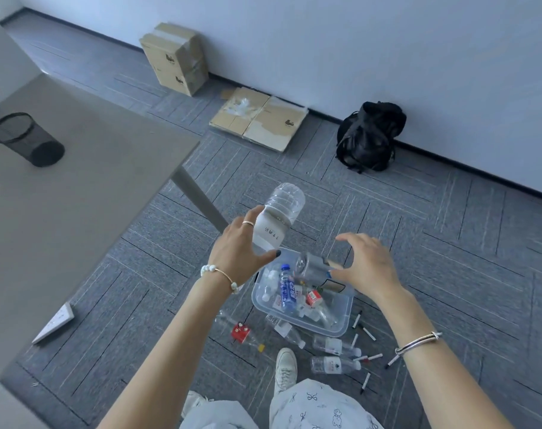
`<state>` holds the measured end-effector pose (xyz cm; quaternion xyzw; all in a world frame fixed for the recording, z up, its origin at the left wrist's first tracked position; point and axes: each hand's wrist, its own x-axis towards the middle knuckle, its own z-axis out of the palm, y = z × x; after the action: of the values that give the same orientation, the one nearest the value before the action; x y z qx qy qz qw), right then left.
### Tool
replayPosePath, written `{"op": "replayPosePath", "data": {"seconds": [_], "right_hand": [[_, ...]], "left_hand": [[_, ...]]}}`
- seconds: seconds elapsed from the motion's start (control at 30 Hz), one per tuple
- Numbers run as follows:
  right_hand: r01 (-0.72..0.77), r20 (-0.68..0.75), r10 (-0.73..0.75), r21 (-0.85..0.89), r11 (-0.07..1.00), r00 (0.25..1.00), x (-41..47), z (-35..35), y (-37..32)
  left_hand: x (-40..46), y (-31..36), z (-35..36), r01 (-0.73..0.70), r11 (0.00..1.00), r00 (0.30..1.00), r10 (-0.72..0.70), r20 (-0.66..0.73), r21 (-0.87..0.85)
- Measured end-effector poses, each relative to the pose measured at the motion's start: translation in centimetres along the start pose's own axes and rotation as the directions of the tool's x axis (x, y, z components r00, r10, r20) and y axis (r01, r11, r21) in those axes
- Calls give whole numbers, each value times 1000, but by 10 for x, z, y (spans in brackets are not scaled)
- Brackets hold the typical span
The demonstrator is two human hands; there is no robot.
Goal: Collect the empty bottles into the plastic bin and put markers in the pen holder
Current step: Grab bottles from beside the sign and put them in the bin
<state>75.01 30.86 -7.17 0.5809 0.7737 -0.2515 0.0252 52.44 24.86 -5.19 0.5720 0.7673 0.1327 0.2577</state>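
My left hand [238, 252] grips a clear empty bottle [279, 212] with a white label, held in the air above and left of the bin. My right hand [365, 267] hovers over the clear plastic bin [300, 323] with fingers spread; a blurred grey-labelled bottle [313, 269] is just under its fingertips, over the bin. The bin on the floor holds several bottles, one with a blue label [286, 289]. More bottles [334, 365] and several black markers [369, 332] lie on the carpet around it. A black mesh pen holder [25, 137] stands on the table at the left.
The grey table [77, 196] fills the left, its leg close to the bin. A black backpack [369, 137], a stack of cardboard boxes [176, 57] and flattened cardboard [257, 119] lie by the wall. My white shoe [285, 366] is next to the floor bottles.
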Motion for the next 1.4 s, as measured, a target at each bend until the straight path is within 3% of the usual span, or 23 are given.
{"op": "replayPosePath", "data": {"seconds": [0.63, 0.9, 1.1, 1.23, 1.4], "right_hand": [[-100, -89, 110, 110, 989, 990, -34, -11, 42], [-114, -116, 128, 117, 987, 985, -56, -17, 46], [-44, -136, 51, 55, 998, 989, -55, -15, 15], [39, -133, -37, 14, 999, 990, -52, -11, -20], [167, -88, -170, -47, 985, 981, -51, 3, -76]], "left_hand": [[0, 39, 41, -191, 976, 969, 171, 179, 101], [-3, 46, 48, -177, 973, 976, 155, 151, 146], [-24, 23, 28, -142, 983, 980, 124, 152, 113], [-43, -3, 7, -109, 975, 993, 98, 69, 194], [-75, -49, -27, -19, 987, 999, 24, -26, 158]]}}
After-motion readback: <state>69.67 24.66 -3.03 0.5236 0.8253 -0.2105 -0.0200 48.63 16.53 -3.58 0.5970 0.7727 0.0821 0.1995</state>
